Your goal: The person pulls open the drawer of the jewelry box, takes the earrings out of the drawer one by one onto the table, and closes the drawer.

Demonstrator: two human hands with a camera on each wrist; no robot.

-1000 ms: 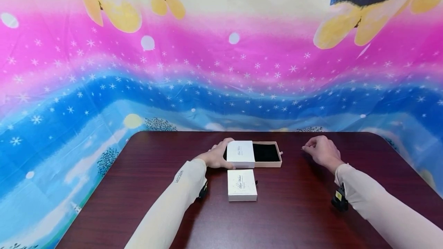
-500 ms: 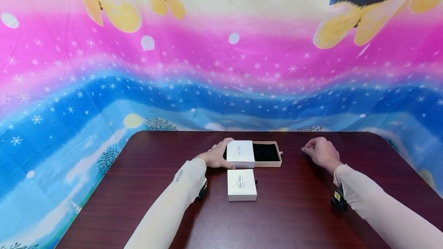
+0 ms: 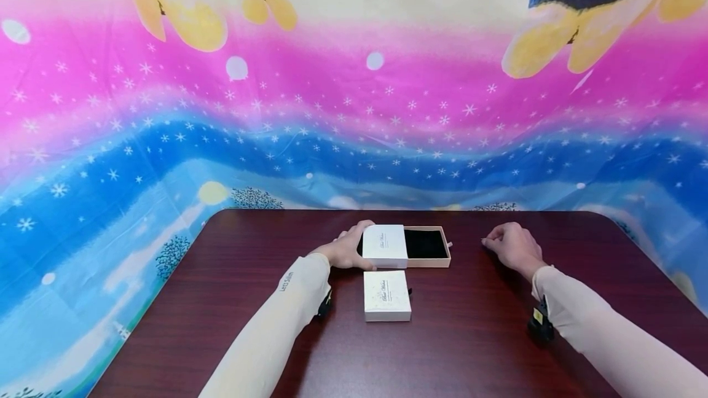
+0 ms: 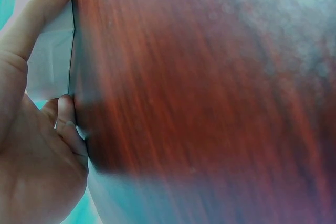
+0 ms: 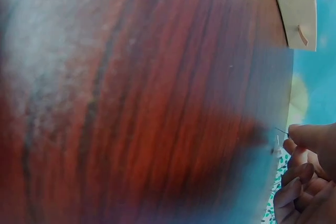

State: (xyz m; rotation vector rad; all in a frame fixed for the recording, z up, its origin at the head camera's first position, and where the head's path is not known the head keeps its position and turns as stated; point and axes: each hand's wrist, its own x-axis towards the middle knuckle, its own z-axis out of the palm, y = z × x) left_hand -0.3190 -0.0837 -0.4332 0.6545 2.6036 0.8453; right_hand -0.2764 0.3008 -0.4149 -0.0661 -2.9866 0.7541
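My left hand (image 3: pixel 344 252) grips the left end of a white sliding gift box (image 3: pixel 383 241), thumb on the near side. Its cream drawer (image 3: pixel 448 258) is pulled partway out to the right, showing a black lining; a small pull tab (image 5: pixel 303 35) sticks out of the drawer's end. To the right of the box, apart from it, my right hand (image 3: pixel 515 245) hovers low over the table. Thumb and forefinger pinch a thin, wire-like thing (image 5: pixel 281 130), too small to identify. In front of the sliding box lies a smaller closed white box (image 3: pixel 385 292) with a dark tab on its right.
Everything stands on a dark reddish-brown wooden table (image 3: pixel 453 349) with rounded far corners. Right behind its far edge hangs a colourful printed cloth (image 3: pixel 354 103) with snowflakes. A black wrist camera (image 3: pixel 541 323) sits under my right sleeve.
My right hand has sunk very slightly towards me, still pinching the thin thing. The left hand and both boxes have stayed where they were.
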